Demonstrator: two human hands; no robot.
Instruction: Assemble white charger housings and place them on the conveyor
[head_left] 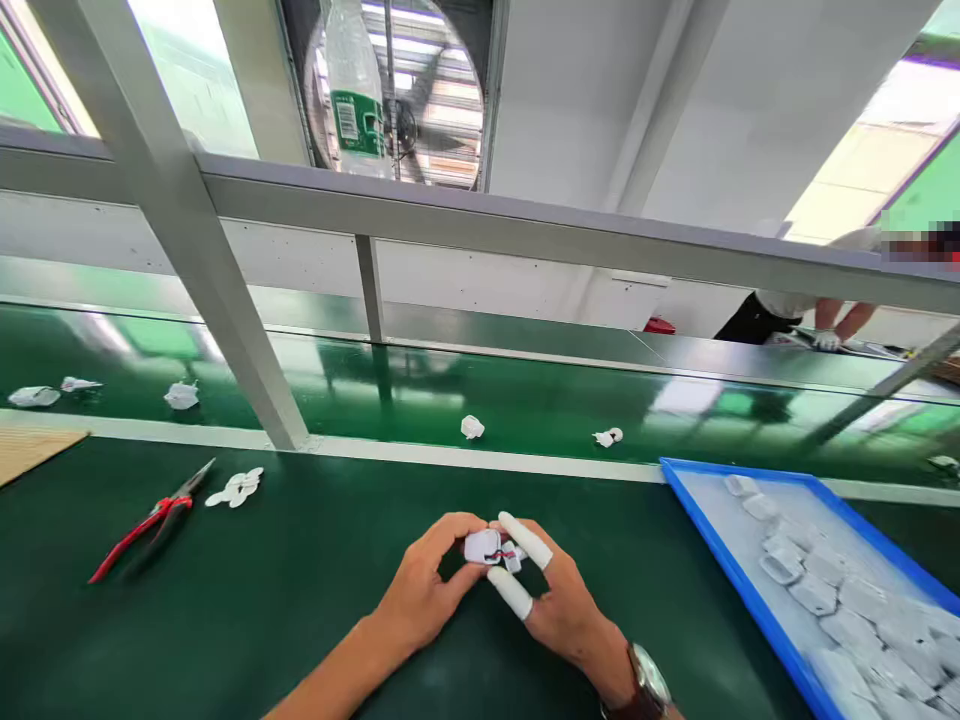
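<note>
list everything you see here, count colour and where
white part: 1, white with red and black wires, held between both hands
cutters: 1, red and black, on the mat at left
white bits: small pile, beside the cutters
tray: 1, blue, right, holds many white parts
scraps: several, white, scattered on the green belt
bottle: 1, clear with green label, on the upper rail
co-worker: 1, far right across the belt
watch: 1, right wrist
left hand: bare
right hand: two white finger cots
</note>
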